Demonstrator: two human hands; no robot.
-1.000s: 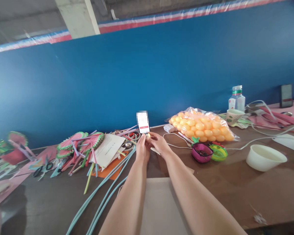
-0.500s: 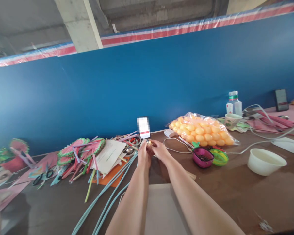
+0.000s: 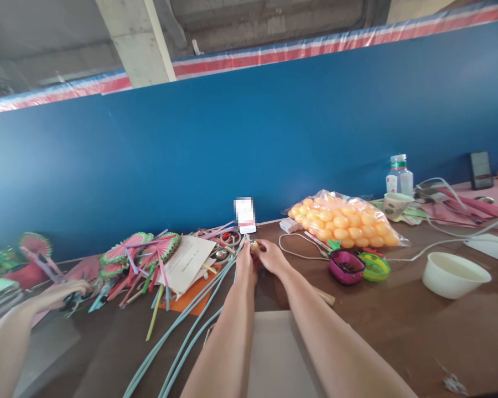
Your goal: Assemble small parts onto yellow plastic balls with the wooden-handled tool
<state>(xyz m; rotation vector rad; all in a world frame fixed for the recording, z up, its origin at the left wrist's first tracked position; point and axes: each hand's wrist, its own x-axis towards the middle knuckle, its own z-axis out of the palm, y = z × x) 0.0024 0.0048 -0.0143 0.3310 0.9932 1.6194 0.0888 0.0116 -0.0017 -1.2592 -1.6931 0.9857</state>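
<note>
My left hand (image 3: 244, 262) and my right hand (image 3: 271, 257) meet at the middle of the table, fingers closed together around a small shiny gold-coloured piece (image 3: 254, 244). Fingers cover most of it, so its kind cannot be made out. Just beyond my fingertips a phone (image 3: 245, 215) leans upright against the blue board, its screen lit. Long pale-blue strips (image 3: 199, 301) run past my left wrist toward the near edge. A round metal piece (image 3: 221, 254) lies left of my left hand.
Pink-green paper fans (image 3: 139, 251), papers (image 3: 186, 262) and strips crowd the left, where another person's hand (image 3: 72, 287) reaches over scissors (image 3: 69, 301). Rightward are a bag of orange balls (image 3: 344, 221), a purple container (image 3: 346, 267), a green one (image 3: 374, 266), a white bowl (image 3: 454, 276) and cables.
Another person's arm has come in from the left, its hand now at the scissors. My hands keep their hold on the gold-coloured piece, and the view has shifted slightly.
</note>
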